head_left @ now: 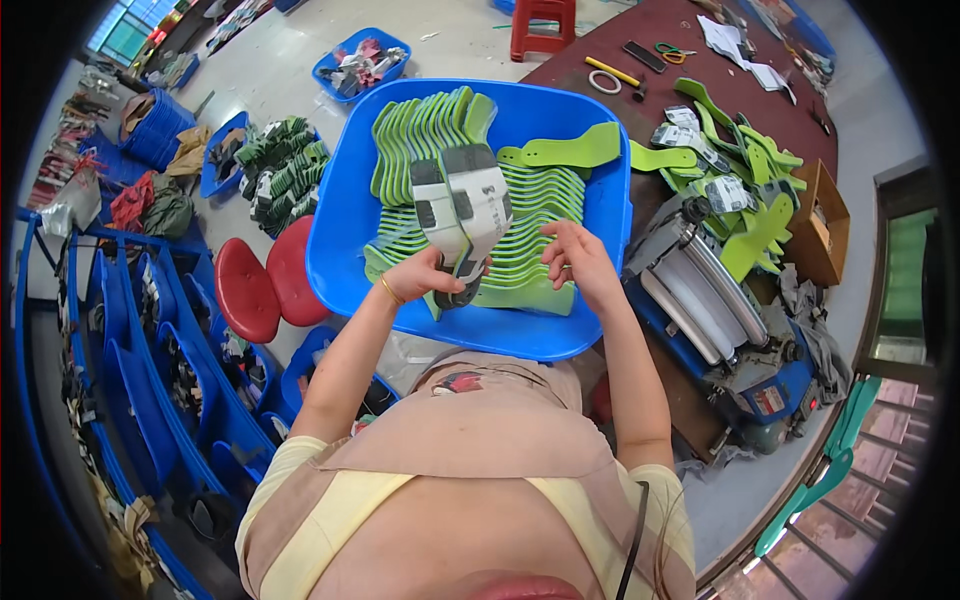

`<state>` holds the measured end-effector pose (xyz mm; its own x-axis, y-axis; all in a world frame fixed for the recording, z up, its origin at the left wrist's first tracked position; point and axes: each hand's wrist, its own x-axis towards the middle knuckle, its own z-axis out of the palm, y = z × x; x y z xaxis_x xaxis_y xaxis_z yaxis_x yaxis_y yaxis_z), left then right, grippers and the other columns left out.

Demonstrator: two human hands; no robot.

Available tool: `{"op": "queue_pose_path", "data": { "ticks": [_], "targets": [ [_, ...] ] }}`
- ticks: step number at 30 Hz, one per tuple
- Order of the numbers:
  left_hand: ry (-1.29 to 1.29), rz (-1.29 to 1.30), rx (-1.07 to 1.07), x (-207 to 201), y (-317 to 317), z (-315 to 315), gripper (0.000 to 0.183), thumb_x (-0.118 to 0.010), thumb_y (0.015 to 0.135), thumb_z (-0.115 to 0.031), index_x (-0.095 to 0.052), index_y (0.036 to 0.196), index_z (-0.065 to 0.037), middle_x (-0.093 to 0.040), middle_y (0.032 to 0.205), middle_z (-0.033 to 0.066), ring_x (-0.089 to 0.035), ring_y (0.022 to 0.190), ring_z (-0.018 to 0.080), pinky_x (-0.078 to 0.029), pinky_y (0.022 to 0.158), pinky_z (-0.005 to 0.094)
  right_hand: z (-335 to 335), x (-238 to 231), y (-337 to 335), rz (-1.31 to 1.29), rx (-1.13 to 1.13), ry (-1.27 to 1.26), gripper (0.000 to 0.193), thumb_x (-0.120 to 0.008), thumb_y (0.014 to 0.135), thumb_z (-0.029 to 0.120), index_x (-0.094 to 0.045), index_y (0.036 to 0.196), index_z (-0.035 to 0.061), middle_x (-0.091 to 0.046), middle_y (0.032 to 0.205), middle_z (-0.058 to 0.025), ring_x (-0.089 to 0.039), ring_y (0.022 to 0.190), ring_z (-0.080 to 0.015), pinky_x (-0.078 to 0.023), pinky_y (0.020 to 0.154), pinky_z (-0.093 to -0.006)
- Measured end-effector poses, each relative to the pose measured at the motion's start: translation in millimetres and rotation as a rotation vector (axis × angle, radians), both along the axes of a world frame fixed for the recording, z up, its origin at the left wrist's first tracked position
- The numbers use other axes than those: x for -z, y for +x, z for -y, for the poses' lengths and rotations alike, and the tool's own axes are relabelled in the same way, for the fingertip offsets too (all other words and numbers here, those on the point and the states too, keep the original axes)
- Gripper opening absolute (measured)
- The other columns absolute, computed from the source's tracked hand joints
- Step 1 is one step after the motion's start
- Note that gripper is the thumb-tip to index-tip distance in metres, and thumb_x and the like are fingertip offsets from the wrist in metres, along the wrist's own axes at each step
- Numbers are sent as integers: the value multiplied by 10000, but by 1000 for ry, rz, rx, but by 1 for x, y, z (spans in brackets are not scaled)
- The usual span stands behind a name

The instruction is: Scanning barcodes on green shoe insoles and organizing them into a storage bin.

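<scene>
My left hand (428, 277) grips the near end of a small bundle of dark and white printed slipper straps (465, 205), thumb on top. The bundle is held over a blue plastic tub (345, 210) in front of me. Rows of bright green, curved slipper straps (545, 225) stand packed in the tub, partly hidden by the held bundle. One loose green strap (575, 148) lies across the far right of the rows. My right hand (580, 262) hovers over the right side of the tub, fingers apart and slightly bent, with nothing visible in it.
On the dark red table (600, 40) at right lie a heap of green straps (745, 180), a hammer (615, 72), scissors (675, 52) and a phone (645, 56). A roller machine (705, 290) stands nearer. Red stool seats (265, 285) and blue bins (135, 370) are on the left.
</scene>
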<state>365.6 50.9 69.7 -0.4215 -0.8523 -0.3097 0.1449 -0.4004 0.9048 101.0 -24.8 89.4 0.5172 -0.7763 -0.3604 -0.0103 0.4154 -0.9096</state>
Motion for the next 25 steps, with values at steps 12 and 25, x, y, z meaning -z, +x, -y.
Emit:
{"op": "queue_pose_path", "data": {
  "ticks": [12, 25],
  "targets": [
    [-1086, 1231, 637, -55, -50, 31, 792, -721, 553, -131, -465, 1292, -258, -529, 1181, 41, -496, 1074, 261, -314, 982, 412, -99, 7, -39, -463, -154, -10, 447, -623, 864, 298, -566, 1124, -62, -626, 1049, -122, -600, 936, -173, -482, 788, -293],
    [78, -394, 42, 8, -128, -4, 875, -627, 861, -347, -59, 1456, -49, -174, 1501, 100, -216, 1366, 312, -164, 1117, 360, -172, 14, -33, 632, 580, 399, 398, -579, 896, 206, -504, 1223, -7, -592, 1162, -90, -589, 1037, -187, -466, 896, -321]
  ]
}}
